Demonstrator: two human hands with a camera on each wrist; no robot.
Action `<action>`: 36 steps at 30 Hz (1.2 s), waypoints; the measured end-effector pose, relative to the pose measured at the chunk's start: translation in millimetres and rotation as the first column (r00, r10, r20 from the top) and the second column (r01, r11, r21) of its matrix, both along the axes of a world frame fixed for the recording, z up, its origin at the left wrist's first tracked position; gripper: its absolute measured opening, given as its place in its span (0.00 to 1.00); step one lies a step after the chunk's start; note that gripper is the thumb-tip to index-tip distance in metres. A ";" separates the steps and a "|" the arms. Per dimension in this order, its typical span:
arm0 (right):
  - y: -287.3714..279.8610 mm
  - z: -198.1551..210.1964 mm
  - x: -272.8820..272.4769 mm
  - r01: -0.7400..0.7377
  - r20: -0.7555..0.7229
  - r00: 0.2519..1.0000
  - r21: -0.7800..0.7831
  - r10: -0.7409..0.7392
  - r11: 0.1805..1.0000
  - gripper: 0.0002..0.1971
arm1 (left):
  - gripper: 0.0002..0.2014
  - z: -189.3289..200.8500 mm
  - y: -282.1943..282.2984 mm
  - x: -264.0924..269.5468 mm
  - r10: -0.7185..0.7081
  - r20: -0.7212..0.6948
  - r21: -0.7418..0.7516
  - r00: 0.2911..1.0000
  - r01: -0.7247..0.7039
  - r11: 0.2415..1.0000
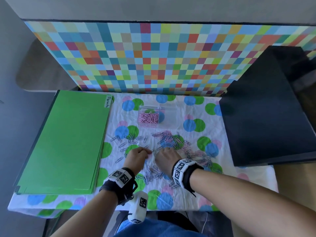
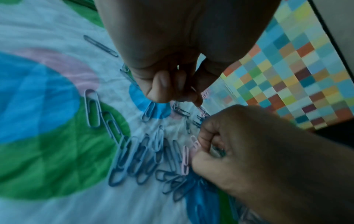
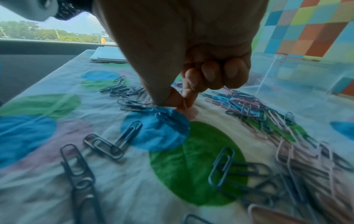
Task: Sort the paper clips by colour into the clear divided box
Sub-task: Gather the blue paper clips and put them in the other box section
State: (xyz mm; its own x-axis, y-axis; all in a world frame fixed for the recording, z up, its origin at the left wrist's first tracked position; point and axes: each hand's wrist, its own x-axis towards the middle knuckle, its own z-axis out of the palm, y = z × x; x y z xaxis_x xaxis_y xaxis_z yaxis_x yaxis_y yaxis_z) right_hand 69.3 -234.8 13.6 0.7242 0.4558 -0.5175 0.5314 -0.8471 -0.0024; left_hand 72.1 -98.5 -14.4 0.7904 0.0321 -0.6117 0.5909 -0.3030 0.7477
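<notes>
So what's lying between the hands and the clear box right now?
Head view: loose blue and pink paper clips on the spotted cloth lie between the hands and the clear divided box.

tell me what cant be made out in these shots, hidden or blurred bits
- Left hand: the head view shows only its back; the left wrist view is too dim to tell what its fingertips hold.
- Right hand: the right wrist view shows a tight thumb-and-finger pinch, its contents too small to tell.
- Clear divided box: the right compartment is too see-through in the head view, and blurred in the right wrist view.
</notes>
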 end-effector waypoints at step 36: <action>-73.4 6.3 -19.4 0.609 -0.244 0.786 0.462 -0.568 0.644 0.13 | 0.06 44.2 -23.4 149.9 0.040 0.045 -0.041 0.998 -0.038 0.998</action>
